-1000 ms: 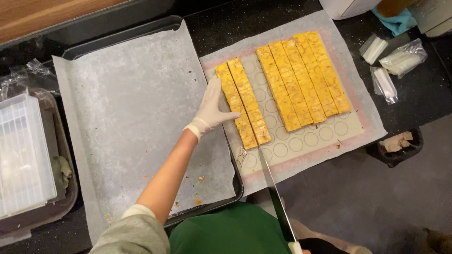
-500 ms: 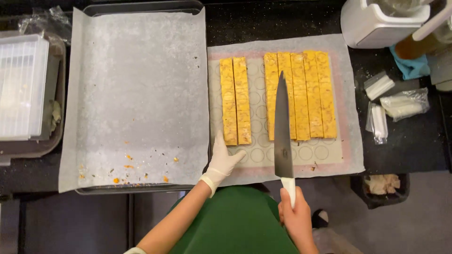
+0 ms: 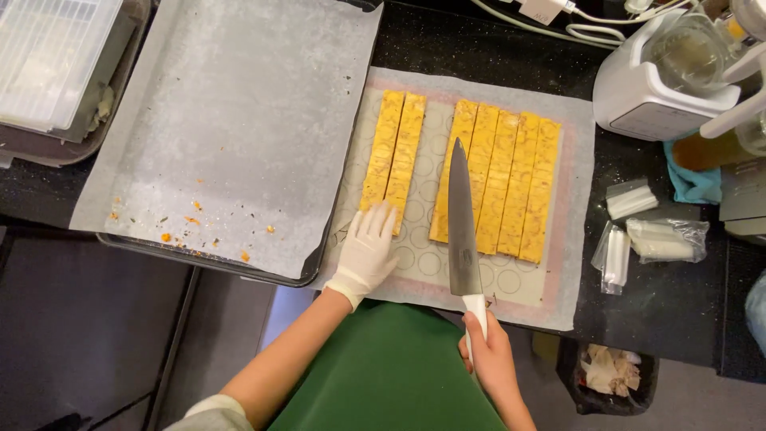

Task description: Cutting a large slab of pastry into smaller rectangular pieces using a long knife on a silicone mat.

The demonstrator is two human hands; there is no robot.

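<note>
At the right of the frame, on the dark counter, lie 3 clear plastic packets of white sticks: 1 small packet (image 3: 630,199) uppermost, 1 narrow packet (image 3: 614,257) lower left of it, and 1 crinkled bag (image 3: 666,240) beside that. No labels, signs or screens show.

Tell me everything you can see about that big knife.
The knife is a large chef's knife with a long, dark grey blade that tapers to a point, and a white handle. The bare right hand grips the handle near the mat's near edge. The blade points away from the person and lies over the leftmost of the five yellow strips; whether it touches them I cannot tell. The gloved left hand rests beside it, at the two separated strips.
</note>
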